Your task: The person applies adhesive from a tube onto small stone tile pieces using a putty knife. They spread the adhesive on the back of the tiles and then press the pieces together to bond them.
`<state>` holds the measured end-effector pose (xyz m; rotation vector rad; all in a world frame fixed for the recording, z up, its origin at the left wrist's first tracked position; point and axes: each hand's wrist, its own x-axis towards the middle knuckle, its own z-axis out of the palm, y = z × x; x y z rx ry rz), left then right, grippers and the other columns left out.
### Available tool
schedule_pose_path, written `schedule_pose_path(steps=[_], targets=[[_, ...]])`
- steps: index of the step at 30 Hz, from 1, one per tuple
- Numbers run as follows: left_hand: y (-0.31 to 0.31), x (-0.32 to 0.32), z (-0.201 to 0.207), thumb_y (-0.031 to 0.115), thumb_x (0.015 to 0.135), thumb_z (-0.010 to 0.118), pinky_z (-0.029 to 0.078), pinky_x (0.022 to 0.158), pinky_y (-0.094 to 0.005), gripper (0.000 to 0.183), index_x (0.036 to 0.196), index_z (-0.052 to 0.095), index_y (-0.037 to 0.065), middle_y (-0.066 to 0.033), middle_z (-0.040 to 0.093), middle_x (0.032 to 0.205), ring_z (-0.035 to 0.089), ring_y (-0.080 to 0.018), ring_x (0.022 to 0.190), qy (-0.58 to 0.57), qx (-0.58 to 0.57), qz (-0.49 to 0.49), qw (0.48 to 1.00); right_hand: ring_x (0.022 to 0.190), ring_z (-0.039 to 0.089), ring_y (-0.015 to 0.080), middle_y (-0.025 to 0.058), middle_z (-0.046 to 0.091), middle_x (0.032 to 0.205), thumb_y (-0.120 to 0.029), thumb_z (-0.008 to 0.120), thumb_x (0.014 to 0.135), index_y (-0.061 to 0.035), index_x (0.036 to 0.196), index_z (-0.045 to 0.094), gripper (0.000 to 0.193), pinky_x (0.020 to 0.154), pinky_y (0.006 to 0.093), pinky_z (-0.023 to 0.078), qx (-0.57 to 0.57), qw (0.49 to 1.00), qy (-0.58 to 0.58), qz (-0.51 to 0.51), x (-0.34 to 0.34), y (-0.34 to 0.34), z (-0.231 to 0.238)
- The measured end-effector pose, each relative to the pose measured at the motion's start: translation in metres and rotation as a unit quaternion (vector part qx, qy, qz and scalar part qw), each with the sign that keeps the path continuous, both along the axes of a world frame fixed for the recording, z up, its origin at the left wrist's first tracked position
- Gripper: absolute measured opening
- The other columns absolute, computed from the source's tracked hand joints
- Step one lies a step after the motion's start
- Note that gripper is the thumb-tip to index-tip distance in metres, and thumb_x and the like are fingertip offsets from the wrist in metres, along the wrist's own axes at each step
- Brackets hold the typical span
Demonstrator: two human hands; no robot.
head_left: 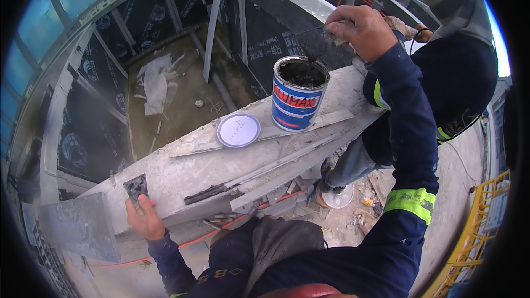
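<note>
On a pale concrete ledge stands an open can (299, 102) with a blue, white and red label; thick black paste fills it and smears its rim. Above it, my right hand (364, 30) is closed around the handle of a putty knife (317, 43), whose thin dark blade is coated in black and reaches over the can's mouth. At the ledge's left end, my left hand (145, 218) pinches a small flat dark scraper plate (136, 186) between thumb and fingers. A round white lid (238, 130) lies flat on the ledge, left of the can.
Several flat metal strips (270, 166) lie along the ledge. Beyond it drops a pit with black-lined walls (270, 44) and crumpled sheeting (158, 83). A co-worker's dark-trousered leg (458, 85) is close at right. Rubble and a bucket (335, 196) are on the floor; yellow metal framework (475, 232) stands lower right.
</note>
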<state>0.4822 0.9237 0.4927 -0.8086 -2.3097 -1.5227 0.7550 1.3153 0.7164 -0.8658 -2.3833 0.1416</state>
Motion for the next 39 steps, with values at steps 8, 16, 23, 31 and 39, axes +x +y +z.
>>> schedule_pose_path(steps=[8,16,23,31,39], targets=[[0.016,0.020,0.049,0.030,0.097,0.055,0.039,0.045,-0.0234,0.032,0.106,0.053,-0.001,-0.0143,0.063,0.080,0.049,-0.0123,0.048,-0.235,0.180,-0.211,0.931,0.086,0.068,0.0245,0.0169,0.065,0.101,-0.009,0.060,0.091,0.0032,0.108,0.055,0.021,0.077,0.0308,0.057,-0.361,0.863,0.294,0.196,0.011,-0.020,-0.015],[0.090,0.071,0.110,0.025,0.097,0.054,0.039,0.043,-0.0200,0.041,0.125,0.047,-0.004,-0.0179,0.066,0.086,0.047,-0.0084,0.044,-0.454,0.169,-0.544,0.685,0.094,0.061,0.0214,0.0210,0.060,0.107,0.012,0.045,0.084,0.0036,0.110,0.045,0.027,0.082,0.0292,0.048,-0.278,0.857,0.296,0.317,-0.016,-0.123,-0.068],[0.103,0.085,0.126,0.028,0.096,0.057,0.035,0.040,-0.0196,0.046,0.127,0.046,-0.005,-0.0184,0.065,0.085,0.053,-0.0111,0.054,-0.441,0.102,-0.596,0.663,0.089,0.062,0.0262,0.0183,0.059,0.103,0.024,0.053,0.065,-0.0008,0.114,0.052,0.055,0.078,0.0325,0.051,0.055,0.882,0.244,0.400,-0.023,-0.130,-0.087],[0.111,0.084,0.112,0.029,0.092,0.063,0.033,0.038,-0.0189,0.058,0.134,0.041,-0.004,-0.0162,0.064,0.099,0.062,-0.0132,0.066,-0.447,0.107,-0.634,0.622,0.089,0.059,0.0327,0.0155,0.058,0.101,0.009,0.067,0.054,-0.0059,0.097,0.065,0.045,0.075,0.0372,0.050,0.120,0.921,0.178,0.324,-0.006,-0.131,-0.089],[0.122,0.082,0.092,0.029,0.093,0.062,0.034,0.041,-0.0184,0.062,0.139,0.037,-0.002,-0.0145,0.064,0.101,0.060,-0.0120,0.066,-0.465,0.122,-0.642,0.597,0.087,0.057,0.0319,0.0137,0.058,0.103,0.003,0.064,0.060,-0.0095,0.100,0.064,0.042,0.075,0.0396,0.047,0.193,0.933,0.076,0.294,0.000,-0.125,-0.081]])
